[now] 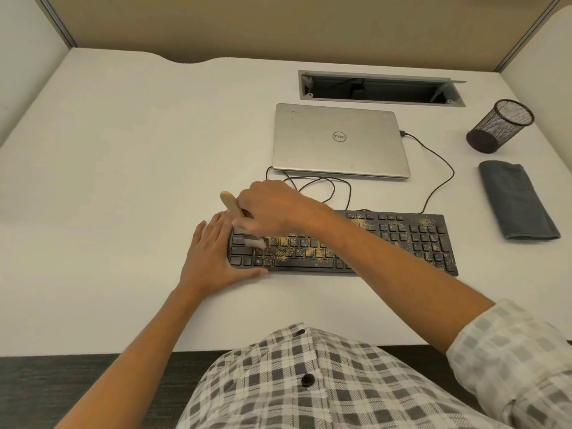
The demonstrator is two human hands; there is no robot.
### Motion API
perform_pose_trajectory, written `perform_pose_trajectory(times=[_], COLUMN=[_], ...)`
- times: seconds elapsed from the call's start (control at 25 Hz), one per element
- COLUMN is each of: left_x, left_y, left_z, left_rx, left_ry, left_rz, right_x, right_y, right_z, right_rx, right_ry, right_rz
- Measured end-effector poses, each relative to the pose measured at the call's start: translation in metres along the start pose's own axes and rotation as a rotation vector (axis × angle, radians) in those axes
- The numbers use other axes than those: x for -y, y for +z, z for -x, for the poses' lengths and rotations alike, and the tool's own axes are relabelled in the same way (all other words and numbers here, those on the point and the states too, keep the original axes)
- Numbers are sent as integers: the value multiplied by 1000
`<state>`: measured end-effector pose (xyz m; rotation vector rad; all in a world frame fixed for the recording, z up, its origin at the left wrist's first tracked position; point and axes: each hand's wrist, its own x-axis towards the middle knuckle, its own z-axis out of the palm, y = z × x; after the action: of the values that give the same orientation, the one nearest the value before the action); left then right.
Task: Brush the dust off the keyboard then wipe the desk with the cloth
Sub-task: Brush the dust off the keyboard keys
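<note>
Right hand (266, 209) fingers curled round a wooden-handled flat brush (240, 219), bristles on the dusty black keyboard (402, 243) left end, left hand (213, 258) flat, fingers straight, steadying that edge, black mesh cup (498, 125) contents unclear, folded grey cloth (517, 199) near right desk edge, bare white desk (108, 181) leftward

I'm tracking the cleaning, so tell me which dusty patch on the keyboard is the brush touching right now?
The patch at the keyboard's left end, by the brush bristles. The middle and number-pad patches lie off to the right.

A black keyboard (387, 243) lies flat at the frame's centre right on the white counter (123, 181), tan dust scattered over its keys. A wooden-handled brush (238, 218) tilts over its left end, bristles on the keys. A folded grey cloth (517, 199) lies at the right edge.
</note>
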<state>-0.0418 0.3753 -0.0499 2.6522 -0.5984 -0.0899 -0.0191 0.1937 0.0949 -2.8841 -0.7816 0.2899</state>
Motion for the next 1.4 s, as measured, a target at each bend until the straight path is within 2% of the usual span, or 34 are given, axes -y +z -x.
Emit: perform_pose_trajectory(times=[0.16, 0.32, 0.48, 0.6, 0.76, 0.88, 1.04, 1.4], left_x=[0, 1, 2, 2, 3, 3, 3, 2], left_y=[0, 0, 1, 1, 1, 2, 2, 2], left_z=[0, 0, 0, -1, 0, -1, -1, -1], left_rx=[1, 6, 0, 7, 3, -3, -8, -17], left_ry=[-1, -4, 7, 0, 17, 13, 19, 22], left_rz=[2, 0, -14, 0, 0, 3, -3, 9], right_x=[4, 2, 2, -1, 0, 0, 4, 11], right_y=[1, -1, 5, 6, 14, 12, 9, 3], right_z=[-1, 1, 7, 10, 12, 10, 7, 8], right_rx=[77, 9, 89, -8, 61, 5, 54, 1], right_ry=[10, 4, 5, 24, 10, 38, 32, 16], right_rz=[49, -6, 9, -12, -65, -47, -42, 22])
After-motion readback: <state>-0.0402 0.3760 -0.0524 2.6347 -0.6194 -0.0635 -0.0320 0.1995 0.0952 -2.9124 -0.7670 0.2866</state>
